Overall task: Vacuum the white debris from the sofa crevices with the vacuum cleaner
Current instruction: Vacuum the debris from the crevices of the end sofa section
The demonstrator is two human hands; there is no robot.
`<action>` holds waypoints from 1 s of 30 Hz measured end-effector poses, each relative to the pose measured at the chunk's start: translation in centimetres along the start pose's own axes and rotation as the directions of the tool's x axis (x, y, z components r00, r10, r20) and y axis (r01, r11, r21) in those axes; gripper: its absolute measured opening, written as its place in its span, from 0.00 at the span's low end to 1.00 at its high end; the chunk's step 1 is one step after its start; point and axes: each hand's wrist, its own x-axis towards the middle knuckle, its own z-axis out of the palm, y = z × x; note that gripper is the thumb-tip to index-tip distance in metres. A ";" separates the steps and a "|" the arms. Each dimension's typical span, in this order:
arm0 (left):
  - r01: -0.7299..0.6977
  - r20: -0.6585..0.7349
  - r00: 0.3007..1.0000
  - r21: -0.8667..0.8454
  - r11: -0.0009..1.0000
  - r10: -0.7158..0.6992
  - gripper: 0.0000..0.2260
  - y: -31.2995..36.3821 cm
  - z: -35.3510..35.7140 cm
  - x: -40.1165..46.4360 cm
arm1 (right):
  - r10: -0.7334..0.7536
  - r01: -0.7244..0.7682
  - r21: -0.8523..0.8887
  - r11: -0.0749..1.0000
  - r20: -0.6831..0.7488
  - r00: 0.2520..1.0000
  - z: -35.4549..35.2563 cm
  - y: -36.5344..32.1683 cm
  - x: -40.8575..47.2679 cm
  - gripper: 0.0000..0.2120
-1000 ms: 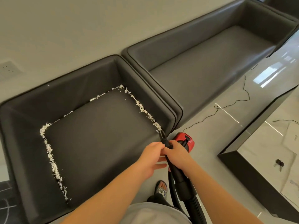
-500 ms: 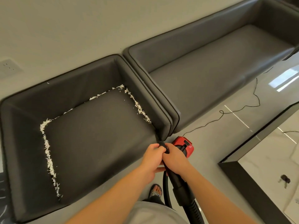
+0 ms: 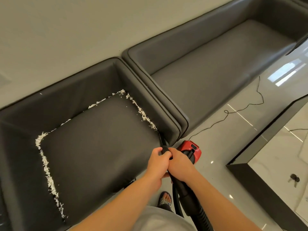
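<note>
From the head camera, a dark grey sofa (image 3: 93,147) of smooth leather-like material has a square seat cushion sunk between padded walls. White debris (image 3: 46,165), shredded and flaky, lies in the crevices along the left side, thinly along the back, and down the right side, where it ends just short of the black nozzle (image 3: 161,140). The nozzle is narrow and tapered, its tip pressed into the right crevice near the seat's front corner. The left hand (image 3: 157,164) is clenched around the nozzle's base, and the right hand (image 3: 180,165) grasps the black tube just behind it, the two hands touching. A ribbed black hose (image 3: 202,217) runs back from the tube. The glossy red vacuum cleaner (image 3: 190,148) sits on the shiny pale floor (image 3: 221,147) beside the sofa's front corner. A thin black cord (image 3: 241,109) trails in loops across the floor. A second, longer sofa (image 3: 208,75) adjoins on the right.
</note>
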 end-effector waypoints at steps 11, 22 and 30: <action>0.056 0.150 0.986 0.118 0.991 -0.073 0.19 5.3 -6.9 4.2 | 0.081 -0.075 -0.189 0.979 0.024 0.996 1.0 -7.9 4.4 0.13; 0.064 0.210 0.972 0.213 0.975 -0.110 0.23 8.2 -11.5 6.7 | 0.152 -0.150 -0.210 0.966 -0.008 0.988 3.1 -12.5 7.8 0.12; 0.044 0.239 0.966 0.207 0.977 -0.094 0.21 9.3 -14.0 7.9 | 0.150 -0.154 -0.240 0.959 -0.036 0.988 3.8 -14.3 9.1 0.12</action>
